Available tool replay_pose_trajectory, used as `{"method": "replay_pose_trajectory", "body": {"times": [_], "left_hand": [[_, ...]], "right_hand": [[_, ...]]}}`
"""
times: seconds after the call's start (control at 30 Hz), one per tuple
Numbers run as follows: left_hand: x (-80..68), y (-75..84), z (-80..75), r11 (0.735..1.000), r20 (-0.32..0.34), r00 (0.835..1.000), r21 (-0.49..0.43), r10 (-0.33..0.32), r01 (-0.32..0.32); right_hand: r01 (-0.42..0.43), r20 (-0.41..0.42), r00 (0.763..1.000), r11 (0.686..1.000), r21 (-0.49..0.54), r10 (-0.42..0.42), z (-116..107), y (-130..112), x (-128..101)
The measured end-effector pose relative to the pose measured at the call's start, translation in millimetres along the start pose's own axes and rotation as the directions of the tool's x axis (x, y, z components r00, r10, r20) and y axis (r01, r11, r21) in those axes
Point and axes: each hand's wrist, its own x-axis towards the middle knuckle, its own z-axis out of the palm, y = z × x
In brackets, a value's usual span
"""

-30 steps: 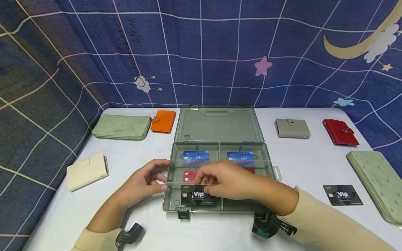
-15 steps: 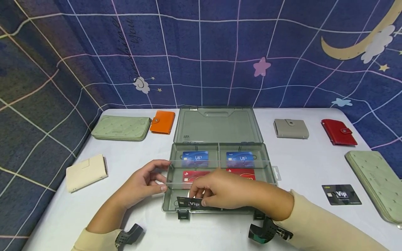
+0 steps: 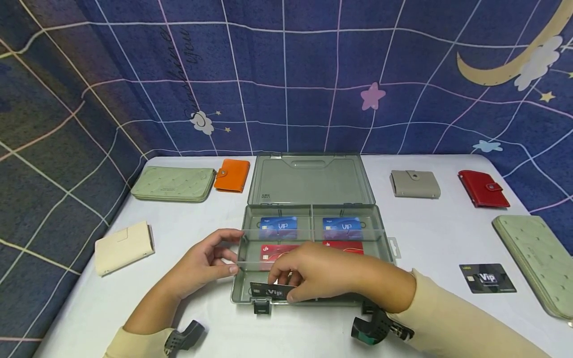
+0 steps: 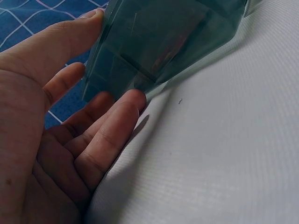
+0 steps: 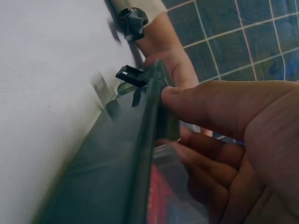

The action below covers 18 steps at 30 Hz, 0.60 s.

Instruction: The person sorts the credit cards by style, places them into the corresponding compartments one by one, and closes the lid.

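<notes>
A translucent grey-green divided case (image 3: 388, 243) lies with its lid raised. My right hand (image 3: 329, 271) pinches a black VIP card (image 3: 264, 289) between thumb and fingers at the front left compartment. That card stands tilted on edge by the front wall. My left hand (image 3: 206, 258) rests against the case's left side, index finger and thumb touching the wall; in the left wrist view the thumb (image 4: 70, 35) lies along the edge. Blue VIP cards (image 3: 278, 227) lie in the back compartments, red cards (image 3: 344, 246) in the middle ones, partly behind the right hand.
Another black VIP card (image 3: 488, 278) lies on the white table to the right. Around the case are green wallets (image 3: 174, 184), an orange card holder (image 3: 232, 175), a cream wallet (image 3: 124, 247), a grey wallet (image 3: 415, 184) and a red one (image 3: 483, 189).
My right hand has moved slightly toward the front of the case, and the black card has tipped from facing up to standing tilted. The left hand stays put.
</notes>
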Motion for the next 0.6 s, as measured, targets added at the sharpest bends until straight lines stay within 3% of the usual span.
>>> {"method": "replay_pose_trajectory", "body": {"times": [0.3, 0.6], "left_hand": [[0.5, -0.2, 0.3, 1.0, 0.004, 1.0, -0.002, -0.002, 0.002], [0.5, -0.3, -0.9, 1.0, 0.016, 1.0, -0.013, 0.027, -0.027]], "right_hand": [[0.024, -0.024, 0.999, 0.977, -0.21, -0.029, -1, -7, -2], [0.03, -0.022, 0.999, 0.982, -0.186, -0.035, -9, -12, -16]]}}
